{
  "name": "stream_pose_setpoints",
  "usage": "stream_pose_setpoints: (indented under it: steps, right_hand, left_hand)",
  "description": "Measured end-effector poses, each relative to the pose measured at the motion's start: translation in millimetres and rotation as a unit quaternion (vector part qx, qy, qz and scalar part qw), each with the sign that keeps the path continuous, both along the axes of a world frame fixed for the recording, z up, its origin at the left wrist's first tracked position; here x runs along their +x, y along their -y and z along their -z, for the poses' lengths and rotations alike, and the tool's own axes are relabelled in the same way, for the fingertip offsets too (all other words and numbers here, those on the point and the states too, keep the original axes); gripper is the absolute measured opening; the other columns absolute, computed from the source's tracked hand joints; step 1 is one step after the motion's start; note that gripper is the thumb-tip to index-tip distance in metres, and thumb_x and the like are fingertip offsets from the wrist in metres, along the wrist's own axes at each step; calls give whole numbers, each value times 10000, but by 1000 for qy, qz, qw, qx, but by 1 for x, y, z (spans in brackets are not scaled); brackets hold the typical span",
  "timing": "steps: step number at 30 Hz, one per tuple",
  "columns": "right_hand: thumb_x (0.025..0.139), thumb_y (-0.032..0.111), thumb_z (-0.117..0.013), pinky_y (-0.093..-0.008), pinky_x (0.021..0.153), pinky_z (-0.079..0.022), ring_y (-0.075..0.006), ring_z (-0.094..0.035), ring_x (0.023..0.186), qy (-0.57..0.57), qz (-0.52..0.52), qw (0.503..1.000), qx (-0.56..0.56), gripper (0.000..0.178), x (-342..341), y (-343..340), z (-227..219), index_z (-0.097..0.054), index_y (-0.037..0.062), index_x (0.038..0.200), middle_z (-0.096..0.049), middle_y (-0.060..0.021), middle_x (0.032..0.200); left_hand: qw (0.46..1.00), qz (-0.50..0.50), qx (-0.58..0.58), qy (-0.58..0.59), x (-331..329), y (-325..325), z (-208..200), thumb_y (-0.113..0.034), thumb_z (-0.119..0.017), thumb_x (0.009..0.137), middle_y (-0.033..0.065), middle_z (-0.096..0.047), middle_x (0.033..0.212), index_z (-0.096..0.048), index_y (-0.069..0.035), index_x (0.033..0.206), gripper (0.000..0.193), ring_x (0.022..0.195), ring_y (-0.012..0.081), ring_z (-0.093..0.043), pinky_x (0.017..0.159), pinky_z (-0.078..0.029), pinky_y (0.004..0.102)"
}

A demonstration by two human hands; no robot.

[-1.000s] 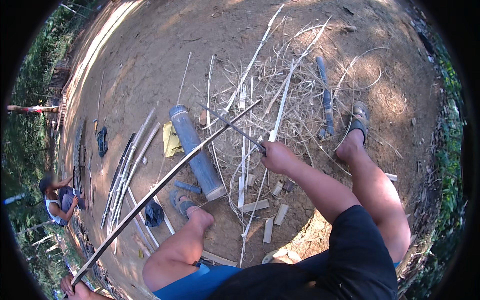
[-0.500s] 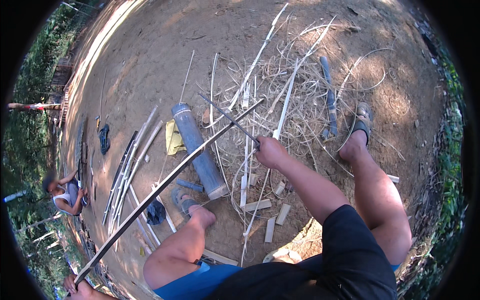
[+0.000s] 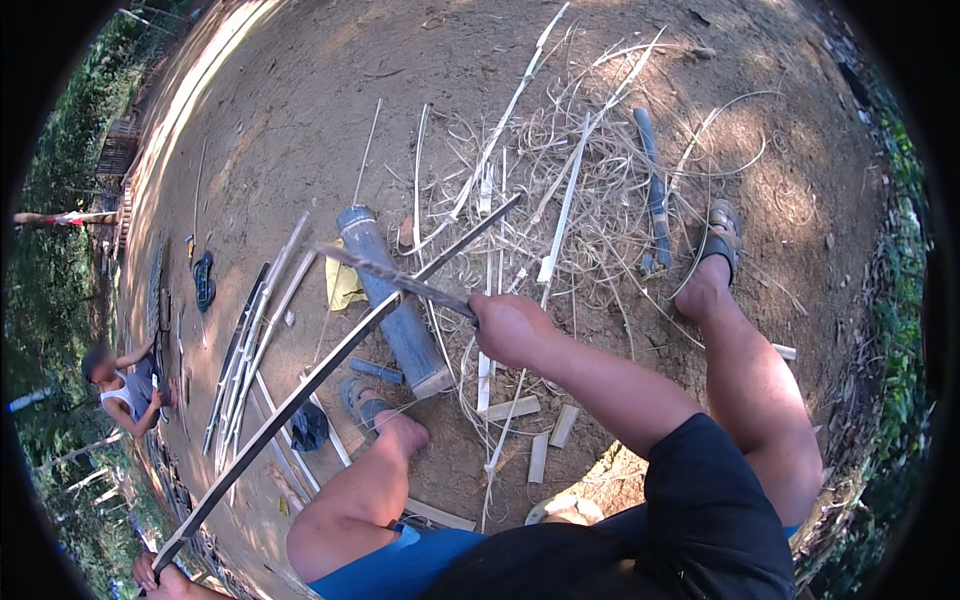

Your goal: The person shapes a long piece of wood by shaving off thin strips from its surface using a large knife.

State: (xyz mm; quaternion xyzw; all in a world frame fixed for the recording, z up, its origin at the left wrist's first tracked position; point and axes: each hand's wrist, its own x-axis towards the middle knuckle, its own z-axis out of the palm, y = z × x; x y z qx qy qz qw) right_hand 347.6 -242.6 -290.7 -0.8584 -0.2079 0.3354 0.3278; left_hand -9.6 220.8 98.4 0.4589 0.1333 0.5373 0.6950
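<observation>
My right hand (image 3: 510,328) is closed round the handle end of a long, narrow knife (image 3: 385,272). The dark blade points up and left, smeared by motion. It crosses the upper part of a long split bamboo strip (image 3: 290,402), dark on one face and pale along the edge. Whether blade and strip touch, I cannot tell. At the lower left rim my left hand (image 3: 165,580) grips the strip's near end, partly cut off by the picture's edge. Beneath the crossing lies a thick grey bamboo section (image 3: 405,335) on the ground.
Curly bamboo shavings (image 3: 600,170) spread over the dirt ahead, with pale strips among them. A thin grey bamboo piece (image 3: 655,190) lies near my right foot. Several poles (image 3: 255,335), a yellow cloth (image 3: 345,280) and short offcuts (image 3: 538,458) lie about. A person (image 3: 132,390) sits far left.
My right hand has moved left and a little down, and the knife now crosses the strip lower along its length. The left hand still holds the strip's near end.
</observation>
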Motion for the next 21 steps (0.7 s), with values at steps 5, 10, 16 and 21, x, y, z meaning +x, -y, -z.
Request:
stream_pose_setpoints:
  steps: [5, 10, 16, 21]
  right_hand:
    - [843, 79, -511, -466, 849, -522, -353, -658, 999, 14, -6, 1000, -1, 235, -3, -11, -6, -620, 38, 1048, -681, -190, 1012]
    - [857, 78, -513, -456, 869, -522, -348, -665, 972, 5, 66, 995, -74, 227, 33, 34, 48, -623, 43, 1052, -686, -186, 1002]
    - [857, 119, -532, -457, 882, -518, -362, -660, 989, -8, 4, 998, -65, 240, 26, 14, 25, -618, 51, 1070, -679, -192, 1032]
    - [841, 104, -539, -454, 897, -515, -353, -649, 1028, -32, 117, 986, -114, 272, 59, 55, 88, -610, 60, 1100, -673, -180, 1052]
  left_hand:
    - [999, 34, 5, 18, -4, -2, 1, -862, -198, 835, 8, -316, 497, -334, -142, 607, 767, 433, 127, -327, 433, -280, 258]
    - [997, 69, -6, 15, 3, 5, -1, -870, -214, 826, 7, -314, 498, -325, -142, 600, 771, 434, 128, -320, 429, -283, 259]
    - [998, 59, 2, 24, -1, 2, -5, -876, -213, 819, 7, -316, 502, -328, -137, 606, 778, 434, 127, -318, 433, -280, 255]
    - [998, 56, 8, 10, -8, -14, -2, -876, -204, 818, 3, -317, 502, -344, -131, 628, 782, 433, 124, -313, 441, -278, 255]
